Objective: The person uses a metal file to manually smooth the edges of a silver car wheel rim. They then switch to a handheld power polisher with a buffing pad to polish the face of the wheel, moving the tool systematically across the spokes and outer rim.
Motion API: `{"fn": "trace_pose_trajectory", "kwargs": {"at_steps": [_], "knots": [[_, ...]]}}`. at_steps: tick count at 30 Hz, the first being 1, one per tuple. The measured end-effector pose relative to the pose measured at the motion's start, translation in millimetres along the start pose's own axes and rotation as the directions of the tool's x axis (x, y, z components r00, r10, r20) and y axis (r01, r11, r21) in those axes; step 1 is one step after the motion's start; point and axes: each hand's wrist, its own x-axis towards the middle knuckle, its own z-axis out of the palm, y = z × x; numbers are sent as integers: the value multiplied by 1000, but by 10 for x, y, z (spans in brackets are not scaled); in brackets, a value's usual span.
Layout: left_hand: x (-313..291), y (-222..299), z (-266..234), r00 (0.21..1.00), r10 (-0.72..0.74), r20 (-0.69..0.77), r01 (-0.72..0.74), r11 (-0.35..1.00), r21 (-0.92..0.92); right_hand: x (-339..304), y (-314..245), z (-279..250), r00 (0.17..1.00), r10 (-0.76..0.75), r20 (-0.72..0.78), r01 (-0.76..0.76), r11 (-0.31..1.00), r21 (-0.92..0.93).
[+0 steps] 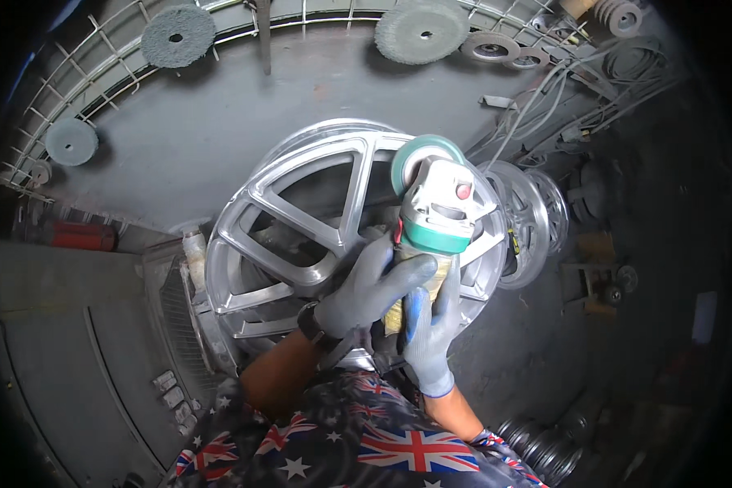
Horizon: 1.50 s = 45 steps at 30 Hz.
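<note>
An angle grinder [441,200] with a silver head, a green band and a tape-wrapped yellowish body is held in front of me. Its round green-edged disc [398,169] points away, over the right side of a large silver alloy wheel [267,206]. My left hand [376,286], in a grey glove, grips the grinder's body from the left, just behind the green band. Lower on the same body, my right hand [433,335], also gloved, closes round it from the right. Whether the disc touches the wheel I cannot tell.
More alloy wheels [519,224] stand to the right. Grinding discs [422,31] hang on a wire rack [122,63] at the back. Loose cables [557,85] run along the back right. A red cylinder [83,236] lies at the left. Dark round parts [541,449] sit lower right.
</note>
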Motion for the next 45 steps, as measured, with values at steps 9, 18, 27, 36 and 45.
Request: {"fn": "trace_pose_trajectory", "kwargs": {"at_steps": [9, 18, 27, 36, 45], "knots": [[-255, -258, -75, 976, 21, -218, -67, 976, -205, 33, -51, 13, 981, -22, 193, 30, 999, -39], [-283, -323, -132, 955, 143, -258, -186, 971, -151, 56, 6, 42, 955, -150, 256, 191, 971, -144], [-309, -434, -242, 960, 172, -221, -153, 983, 101, 7, -1, 112, 975, -100, 200, 118, 990, -77], [-279, -475, -335, 963, 209, -168, -186, 972, 147, -39, 7, 184, 988, -3, 154, -3, 999, 36], [-308, -235, -307, 986, 131, -102, -120, 987, 108, -74, -13, 201, 993, 27, 118, -32, 999, 39]]}}
